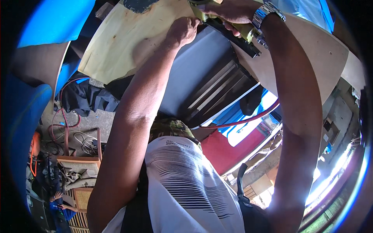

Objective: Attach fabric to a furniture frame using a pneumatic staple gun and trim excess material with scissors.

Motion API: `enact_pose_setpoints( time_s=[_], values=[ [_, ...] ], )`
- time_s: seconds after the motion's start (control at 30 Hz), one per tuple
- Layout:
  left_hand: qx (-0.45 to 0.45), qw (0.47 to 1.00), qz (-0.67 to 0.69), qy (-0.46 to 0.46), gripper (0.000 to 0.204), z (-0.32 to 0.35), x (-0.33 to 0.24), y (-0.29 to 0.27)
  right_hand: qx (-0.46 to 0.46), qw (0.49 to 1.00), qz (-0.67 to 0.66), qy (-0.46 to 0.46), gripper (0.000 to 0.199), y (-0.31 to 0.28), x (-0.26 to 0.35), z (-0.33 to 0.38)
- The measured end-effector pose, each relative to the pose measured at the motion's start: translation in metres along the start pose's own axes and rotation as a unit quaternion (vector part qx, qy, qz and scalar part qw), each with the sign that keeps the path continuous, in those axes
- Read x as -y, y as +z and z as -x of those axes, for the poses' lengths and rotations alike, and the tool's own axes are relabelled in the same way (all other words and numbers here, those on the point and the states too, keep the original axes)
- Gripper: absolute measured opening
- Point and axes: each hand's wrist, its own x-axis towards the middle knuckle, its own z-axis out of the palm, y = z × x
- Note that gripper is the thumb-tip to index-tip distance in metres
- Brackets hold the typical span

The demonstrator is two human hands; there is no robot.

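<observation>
Staple gun [237, 40] sits at the top of my view, over the far end of the grey panel [198, 66], its nose just beside my left knuckles. I have my right hand [233, 11] wrapped around its grip, a metal watch [261, 15] on that wrist; from here I can't make out the trigger finger. My left hand [185, 31] is curled into a fist near where the pale sheet [120, 42] meets the panel; I can't tell whether it pinches an edge or only braces. So the hands are close together, the right clamped on the gun, the left apparently not on it.

I read the step as fastening along that edge, with the gun either lining up or firing; I can't say which. The next move, in my judgement, calls for the nose flat on the seam, the edge held taut, and left fingers clear of the outlet, being so near it.

Below the hands I see the slatted part [215, 90]. Past it a red hose [244, 121] runs behind my right forearm; whether it feeds the gun is hidden. Further off lie a red board [225, 151], a wooden chair [79, 158] and, lower left, a co-worker [69, 214], well apart from me.
</observation>
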Motion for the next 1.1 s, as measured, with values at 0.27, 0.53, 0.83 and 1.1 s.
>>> enact_pose_setpoints(
  time_s=[0.27,0.53,0.83,1.1],
  values=[
    [0.067,0.968,0.139,-0.199,0.072,0.104,-0.027,-0.094,-0.063,0.985,-0.015,-0.161,0.071,0.001,-0.086,-0.016],
    [0.056,0.87,0.407,-0.274,0.052,0.128,0.016,-0.072,-0.012,0.982,-0.081,-0.172,0.073,0.018,-0.052,-0.01],
    [-0.003,0.847,0.448,-0.286,0.047,0.131,0.024,-0.048,0.032,0.99,-0.039,-0.132,0.074,0.032,-0.012,-0.032],
    [0.096,0.953,0.232,-0.17,0.021,0.133,0.04,-0.037,0.023,0.995,0.012,-0.099,0.074,0.048,0.002,-0.04]
  ],
)
